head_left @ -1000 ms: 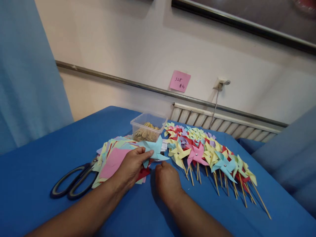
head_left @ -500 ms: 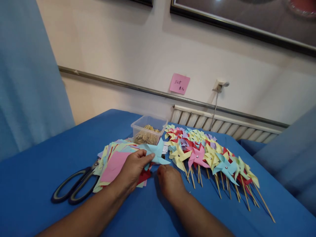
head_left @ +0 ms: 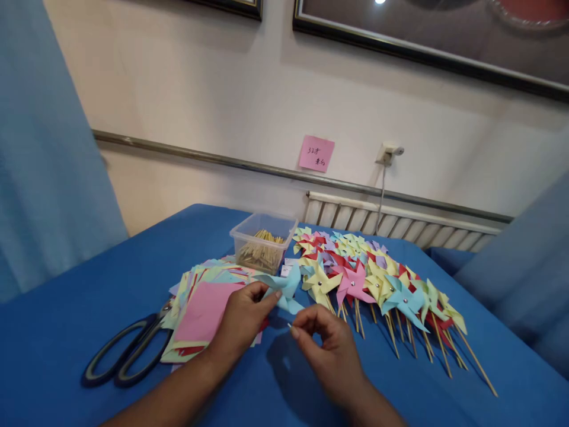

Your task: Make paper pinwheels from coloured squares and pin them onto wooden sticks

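Note:
My left hand (head_left: 242, 317) pinches a light blue paper pinwheel head (head_left: 283, 289) by one of its blades, just above the blue table (head_left: 66, 320). My right hand (head_left: 328, 350) is raised a little off the table with thumb and forefinger pinched on a small pin (head_left: 290, 325), its tip close under the pinwheel head. A fanned stack of coloured paper squares (head_left: 202, 302), pink on top, lies under my left wrist. To the right lies a row of finished pinwheels on wooden sticks (head_left: 382, 284).
A clear plastic tub of wooden sticks (head_left: 261, 241) stands behind the paper. Black-handled scissors (head_left: 127, 353) lie at the left. A pink note (head_left: 316, 153) is stuck on the wall above a radiator (head_left: 400, 222). Blue fabric hangs at the left and right edges.
My right hand has lifted off the table and turned, now pinching a small pin near the pinwheel head. My left hand keeps holding the blue pinwheel head, tilted slightly lower.

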`<state>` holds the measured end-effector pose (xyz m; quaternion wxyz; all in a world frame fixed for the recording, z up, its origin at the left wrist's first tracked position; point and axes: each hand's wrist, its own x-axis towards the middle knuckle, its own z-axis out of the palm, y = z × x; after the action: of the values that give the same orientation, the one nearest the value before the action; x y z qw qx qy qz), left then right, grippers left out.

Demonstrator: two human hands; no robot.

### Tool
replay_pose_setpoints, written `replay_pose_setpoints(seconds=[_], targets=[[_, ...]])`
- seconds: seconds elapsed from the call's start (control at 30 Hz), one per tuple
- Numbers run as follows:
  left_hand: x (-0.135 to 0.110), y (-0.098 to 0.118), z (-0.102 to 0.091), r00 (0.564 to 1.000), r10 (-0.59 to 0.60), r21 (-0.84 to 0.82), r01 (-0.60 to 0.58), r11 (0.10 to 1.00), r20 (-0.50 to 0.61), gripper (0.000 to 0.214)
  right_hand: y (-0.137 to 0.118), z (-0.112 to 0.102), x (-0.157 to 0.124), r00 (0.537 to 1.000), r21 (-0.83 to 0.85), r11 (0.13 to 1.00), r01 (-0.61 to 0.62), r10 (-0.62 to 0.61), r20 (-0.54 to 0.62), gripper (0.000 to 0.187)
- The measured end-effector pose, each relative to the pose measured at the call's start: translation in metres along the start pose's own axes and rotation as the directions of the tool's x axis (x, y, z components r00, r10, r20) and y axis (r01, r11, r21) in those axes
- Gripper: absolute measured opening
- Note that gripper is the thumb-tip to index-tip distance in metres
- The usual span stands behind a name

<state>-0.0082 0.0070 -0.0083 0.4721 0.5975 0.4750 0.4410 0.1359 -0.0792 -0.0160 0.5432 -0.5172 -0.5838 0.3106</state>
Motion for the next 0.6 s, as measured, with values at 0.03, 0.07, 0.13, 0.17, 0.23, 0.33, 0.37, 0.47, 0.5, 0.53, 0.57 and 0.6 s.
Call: replay_pose_setpoints(seconds=[0.03,0.07,0.13,0.17,0.23,0.33,0.37,0.47,0.5,0.53,0.57,0.6], targets=[[-0.002,0.001,0.002,1.0,0.006,0.038,-0.006,0.999,0.004,0.026,0.001,0.0,0.002,0.999,0.013,1.0,0.007,-0.006,-0.05,0.002],[-0.004,0.002,0.005,1.0,0.008,0.065,-0.009,0.998,0.01,0.026,0.002,0.0,0.005,0.996,0.016,1.0,0.01,-0.008,-0.09,0.002],[-0.007,0.006,0.009,0.999,0.016,0.101,-0.019,0.995,0.03,0.026,0.007,0.001,0.01,0.99,0.011,1.0,0.005,-0.004,-0.14,0.003],[-0.009,0.007,0.01,0.999,0.021,0.113,-0.026,0.993,0.044,0.025,0.009,0.002,0.012,0.988,0.005,1.0,0.002,-0.001,-0.154,0.003],[-0.011,0.01,0.013,0.997,0.026,0.127,-0.036,0.991,0.076,0.025,0.014,0.002,0.015,0.985,-0.008,1.0,-0.01,0.009,-0.174,0.004],[-0.014,0.01,0.014,0.994,0.012,0.135,-0.026,0.991,0.108,0.026,0.018,0.002,0.016,0.983,-0.019,0.999,-0.035,0.031,-0.183,0.006],[-0.014,0.009,0.015,0.993,0.005,0.133,-0.02,0.991,0.114,0.027,0.019,0.003,0.016,0.983,-0.02,0.999,-0.041,0.036,-0.181,0.006],[-0.016,0.008,0.015,0.991,-0.009,0.121,-0.008,0.993,0.135,0.027,0.021,0.003,0.017,0.982,-0.017,0.999,-0.05,0.046,-0.184,0.007],[-0.016,0.008,0.015,0.99,-0.011,0.115,-0.005,0.993,0.141,0.026,0.022,0.002,0.017,0.981,-0.013,0.998,-0.054,0.05,-0.186,0.008],[-0.016,0.009,0.015,0.989,-0.013,0.106,-0.003,0.994,0.148,0.025,0.023,0.002,0.017,0.981,-0.008,0.998,-0.06,0.057,-0.186,0.008],[-0.017,0.01,0.015,0.988,-0.013,0.094,-0.002,0.996,0.153,0.025,0.023,0.002,0.017,0.981,-0.005,0.998,-0.068,0.066,-0.183,0.009],[-0.017,0.011,0.015,0.987,-0.011,0.081,-0.002,0.997,0.158,0.024,0.024,0.002,0.017,0.981,-0.002,0.997,-0.074,0.072,-0.181,0.009]])
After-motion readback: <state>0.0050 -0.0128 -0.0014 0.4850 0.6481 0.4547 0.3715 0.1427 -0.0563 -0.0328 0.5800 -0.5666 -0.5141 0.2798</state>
